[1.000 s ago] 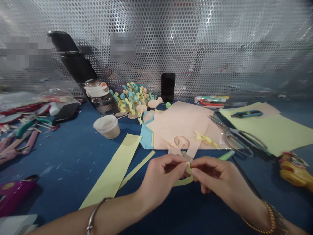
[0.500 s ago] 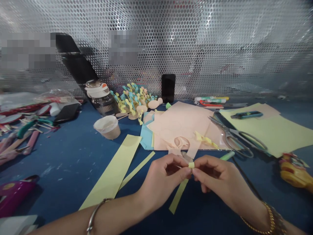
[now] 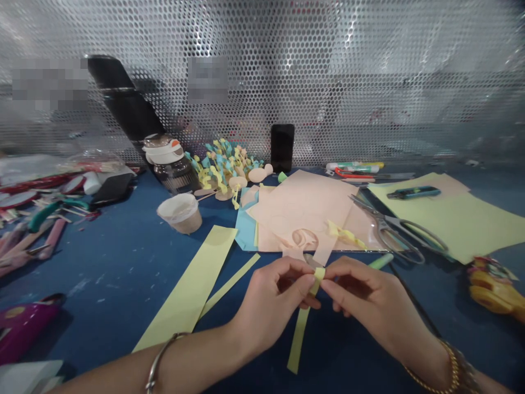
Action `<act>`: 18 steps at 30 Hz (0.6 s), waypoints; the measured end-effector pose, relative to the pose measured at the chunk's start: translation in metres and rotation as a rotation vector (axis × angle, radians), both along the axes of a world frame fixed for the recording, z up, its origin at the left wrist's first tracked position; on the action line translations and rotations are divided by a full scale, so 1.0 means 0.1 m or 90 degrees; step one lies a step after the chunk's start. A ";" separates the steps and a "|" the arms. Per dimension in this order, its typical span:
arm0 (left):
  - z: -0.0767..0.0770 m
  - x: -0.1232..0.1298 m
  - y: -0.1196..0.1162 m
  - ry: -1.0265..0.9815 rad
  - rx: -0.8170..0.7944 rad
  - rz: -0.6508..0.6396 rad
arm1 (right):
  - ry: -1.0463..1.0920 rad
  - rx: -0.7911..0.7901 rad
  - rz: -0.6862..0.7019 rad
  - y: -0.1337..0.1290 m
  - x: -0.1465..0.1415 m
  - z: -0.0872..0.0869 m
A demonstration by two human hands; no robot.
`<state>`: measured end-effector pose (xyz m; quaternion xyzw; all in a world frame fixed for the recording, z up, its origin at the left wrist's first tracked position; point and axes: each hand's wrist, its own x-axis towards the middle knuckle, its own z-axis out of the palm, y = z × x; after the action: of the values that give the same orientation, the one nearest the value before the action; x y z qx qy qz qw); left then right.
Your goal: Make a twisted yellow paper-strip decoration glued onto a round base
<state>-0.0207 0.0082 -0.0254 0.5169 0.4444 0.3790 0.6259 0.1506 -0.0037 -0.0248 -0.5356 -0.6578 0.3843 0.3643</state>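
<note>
Between the fingertips of both hands is a narrow yellow paper strip, its upper end folded over and its long tail hanging down below the fingers. My left hand pinches the strip from the left, thumb against forefinger. From the other side, my right hand pinches the folded end. Just beyond the fingertips lie pink paper scraps and a small folded yellow strip. To the left of my left hand are a wide yellow paper strip and another narrow yellow strip, flat on the blue surface.
Scissors rest on pink paper sheets. A paper cup, a dark jar and folded paper pieces stand back left. A cutter lies on yellow paper. A tape dispenser is at right.
The folded end has tilted upward between my fingertips, and the strip's tail has swung to hang more steeply and lower. Both hands have stayed nearly in place.
</note>
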 end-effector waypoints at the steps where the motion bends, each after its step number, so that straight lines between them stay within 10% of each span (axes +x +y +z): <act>1: -0.01 0.00 0.00 -0.007 -0.001 0.000 | -0.002 0.003 0.000 0.00 0.00 0.00; 18: 0.01 0.01 0.03 0.017 0.007 0.014 | 0.008 -0.015 -0.002 0.02 0.01 -0.02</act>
<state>-0.0199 0.0110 -0.0247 0.5201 0.4564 0.3816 0.6128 0.1515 -0.0013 -0.0268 -0.5385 -0.6502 0.3946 0.3627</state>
